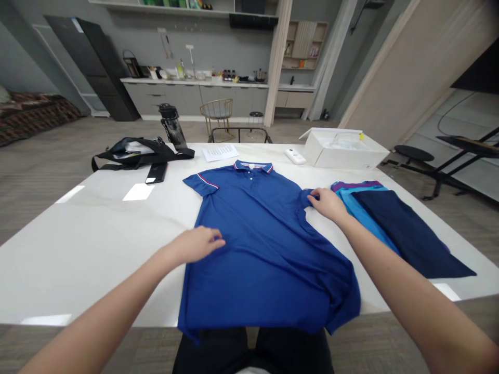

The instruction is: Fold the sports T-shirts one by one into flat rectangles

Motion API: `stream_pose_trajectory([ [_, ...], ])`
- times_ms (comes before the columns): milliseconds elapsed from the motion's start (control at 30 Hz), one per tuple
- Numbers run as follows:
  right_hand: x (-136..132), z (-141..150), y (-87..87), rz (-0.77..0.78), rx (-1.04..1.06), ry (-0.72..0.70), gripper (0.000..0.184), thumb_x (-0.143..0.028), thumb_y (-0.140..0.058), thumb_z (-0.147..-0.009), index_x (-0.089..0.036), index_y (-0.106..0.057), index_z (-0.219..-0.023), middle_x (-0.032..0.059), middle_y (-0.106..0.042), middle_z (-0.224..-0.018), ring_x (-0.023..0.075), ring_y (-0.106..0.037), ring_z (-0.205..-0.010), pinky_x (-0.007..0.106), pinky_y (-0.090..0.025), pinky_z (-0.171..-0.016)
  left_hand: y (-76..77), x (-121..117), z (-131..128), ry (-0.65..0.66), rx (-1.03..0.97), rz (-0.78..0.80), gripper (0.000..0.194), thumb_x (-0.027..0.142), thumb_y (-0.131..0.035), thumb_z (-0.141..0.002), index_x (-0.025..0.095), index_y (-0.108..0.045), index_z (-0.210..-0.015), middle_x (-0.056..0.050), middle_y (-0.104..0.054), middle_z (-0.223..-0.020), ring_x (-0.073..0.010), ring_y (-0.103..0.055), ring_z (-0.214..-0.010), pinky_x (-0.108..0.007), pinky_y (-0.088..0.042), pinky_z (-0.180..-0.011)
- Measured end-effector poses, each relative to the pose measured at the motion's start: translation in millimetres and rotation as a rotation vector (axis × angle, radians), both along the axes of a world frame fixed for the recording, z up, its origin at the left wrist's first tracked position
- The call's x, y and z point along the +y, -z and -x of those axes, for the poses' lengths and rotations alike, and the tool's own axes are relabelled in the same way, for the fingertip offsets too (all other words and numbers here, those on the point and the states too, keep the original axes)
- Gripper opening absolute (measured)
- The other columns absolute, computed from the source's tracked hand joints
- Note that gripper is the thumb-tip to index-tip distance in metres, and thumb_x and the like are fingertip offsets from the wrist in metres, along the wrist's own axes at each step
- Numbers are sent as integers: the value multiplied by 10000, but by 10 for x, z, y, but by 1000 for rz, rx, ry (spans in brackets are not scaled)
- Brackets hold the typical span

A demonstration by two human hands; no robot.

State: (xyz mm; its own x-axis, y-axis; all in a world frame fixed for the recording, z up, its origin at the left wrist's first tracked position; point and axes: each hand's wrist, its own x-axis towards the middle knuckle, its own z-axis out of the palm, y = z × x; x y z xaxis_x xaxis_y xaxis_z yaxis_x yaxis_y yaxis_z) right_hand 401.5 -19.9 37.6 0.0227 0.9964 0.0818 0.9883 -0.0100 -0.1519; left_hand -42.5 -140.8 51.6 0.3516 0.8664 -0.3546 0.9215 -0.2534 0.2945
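A blue polo shirt (261,234) lies face up on the white table (89,244), collar away from me, its hem hanging over the near edge. My left hand (198,243) rests on the shirt's left side edge, fingers curled and pinching the fabric. My right hand (327,203) pinches the shirt's right sleeve near the shoulder.
A stack of folded shirts (393,223) in purple, teal and navy lies to the right. A white open box (343,148) and a white remote (295,156) sit at the back right. A black bag (136,153), a dark bottle (171,127) and a paper sheet (220,152) lie at the back.
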Motion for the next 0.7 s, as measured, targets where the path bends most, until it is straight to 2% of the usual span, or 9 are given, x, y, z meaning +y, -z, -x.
stream_pose_trajectory([
  [100,556,-4,106,-44,-10,16,434,-439,-558,-950,-154,-693,-1249,175,-684,-1290,341,-612,-1214,444,-478,-999,87,950,134,-173,-69,-285,412,389,-400,-993,229,-665,-1264,-102,-706,-1230,-257,-659,-1151,-368,-501,-1008],
  [167,861,14,194,-13,-10,27,500,-480,-574,-941,-151,-667,-1305,172,-667,-1328,357,-595,-1241,474,-465,-1020,202,1519,169,-282,-43,-389,419,320,-384,-995,182,-630,-1304,-135,-650,-1326,-264,-623,-1226,-377,-476,-1056],
  [233,1117,77,287,78,46,4,535,-523,-563,-948,-142,-665,-1309,161,-692,-1287,333,-636,-1180,438,-480,-1003,311,1971,146,-360,-8,-394,437,324,-383,-999,163,-585,-1351,-162,-588,-1404,-285,-615,-1242,-399,-484,-1044],
  [333,1414,229,413,236,125,-44,553,-573,-587,-931,-136,-686,-1254,154,-722,-1218,298,-682,-1087,362,-508,-937,419,2415,45,-413,52,-335,493,418,-336,-1020,163,-549,-1384,-195,-554,-1431,-335,-602,-1256,-460,-492,-1019],
  [433,1613,365,494,323,68,-101,427,-515,-632,-913,-154,-720,-1125,147,-737,-1170,299,-684,-1073,342,-506,-903,463,2611,-9,-439,185,-247,518,445,-345,-1000,157,-566,-1368,-219,-552,-1424,-391,-563,-1282,-522,-480,-1006],
  [500,1702,416,518,311,27,-133,337,-446,-590,-943,-161,-710,-1076,148,-742,-1137,294,-685,-1060,335,-500,-887,472,2625,56,-373,296,-237,496,405,-432,-949,170,-582,-1359,-209,-567,-1408,-403,-542,-1288,-556,-446,-1030],
  [567,1769,447,522,228,-2,-123,339,-432,-533,-971,-162,-669,-1125,166,-737,-1125,304,-684,-1044,348,-498,-859,476,2565,233,-256,373,-259,539,352,-521,-875,205,-570,-1391,-185,-582,-1397,-396,-525,-1296,-587,-392,-1071],
  [633,1828,480,510,141,-23,-99,392,-467,-484,-991,-170,-614,-1213,181,-733,-1107,322,-685,-1008,368,-496,-819,476,2456,514,-180,409,-251,628,307,-566,-821,263,-536,-1447,-161,-577,-1417,-393,-520,-1296,-618,-351,-1088],
  [700,1883,528,494,93,-38,-111,421,-490,-445,-1003,-185,-577,-1262,181,-733,-1096,331,-684,-979,376,-490,-792,459,2322,855,-221,399,-229,626,266,-572,-802,321,-571,-1425,-145,-599,-1400,-397,-541,-1268,-646,-338,-1079],
])
